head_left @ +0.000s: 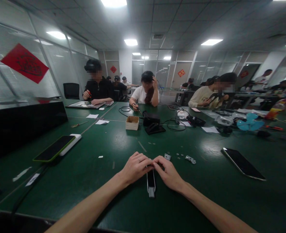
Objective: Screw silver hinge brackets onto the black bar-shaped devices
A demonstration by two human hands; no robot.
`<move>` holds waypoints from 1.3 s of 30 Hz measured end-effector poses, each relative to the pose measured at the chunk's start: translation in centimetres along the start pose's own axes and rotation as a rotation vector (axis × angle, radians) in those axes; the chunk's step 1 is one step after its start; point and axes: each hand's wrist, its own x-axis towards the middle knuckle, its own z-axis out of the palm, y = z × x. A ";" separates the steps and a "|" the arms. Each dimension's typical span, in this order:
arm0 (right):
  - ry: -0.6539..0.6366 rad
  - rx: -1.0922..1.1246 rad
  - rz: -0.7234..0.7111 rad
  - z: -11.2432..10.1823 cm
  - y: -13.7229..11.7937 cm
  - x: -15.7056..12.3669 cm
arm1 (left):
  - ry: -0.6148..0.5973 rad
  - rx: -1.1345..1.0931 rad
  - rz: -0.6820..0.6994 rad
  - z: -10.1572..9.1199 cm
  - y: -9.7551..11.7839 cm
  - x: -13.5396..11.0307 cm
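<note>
A narrow, long black device with a silver rim and a grey block at its near end [151, 183] lies on the green table in front of me. My left hand [136, 167], with a ring on one finger, is closed over its far end from the left. From the right, my right hand [168, 172] pinches at the same end, its fingertips meeting those of the left. What sits between the fingertips is hidden. Just beyond my right hand is a small metal bracket [167, 156]; a second metal piece [190, 159] and several small rings [178, 154] lie right of it.
A phone [243, 163] lies at right, and a green-edged phone [54, 148] rests against a white block at left. Ahead are a small open box [132, 123], a black device [151, 119] with cables, and a blue fan [249, 122]. Several people sit across the table.
</note>
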 end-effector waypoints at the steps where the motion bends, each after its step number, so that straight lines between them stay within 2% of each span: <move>1: -0.005 0.004 0.009 0.0 0.0 0.0 | 0.004 0.001 0.001 0.0 0.0 0.0; 9: 0.007 0.036 0.040 -0.2 -0.2 0.0 | 0.053 0.045 0.026 -0.1 0.0 0.1; 15: 0.012 -0.005 -0.023 -0.4 -0.1 0.1 | 0.056 0.047 0.027 -0.4 -0.2 0.2; 19: 0.020 -0.108 -0.091 -0.8 0.6 0.2 | 0.046 0.025 -0.045 -0.8 -1.3 0.2; 22: 0.034 -0.229 -0.085 -1.3 1.5 0.4 | 0.055 -0.021 -0.111 -1.2 -2.8 -0.2; 27: -0.001 -0.405 -0.006 -2.0 2.8 0.6 | -0.088 -0.081 -0.262 -1.8 -4.5 -0.7; 32: -0.048 -0.486 0.039 -1.9 2.7 0.6 | -0.232 -0.169 -0.297 -2.1 -4.1 -0.6; 39: -0.076 -0.495 0.044 -1.5 2.3 0.5 | -0.265 -0.220 -0.332 -1.7 -3.5 -0.3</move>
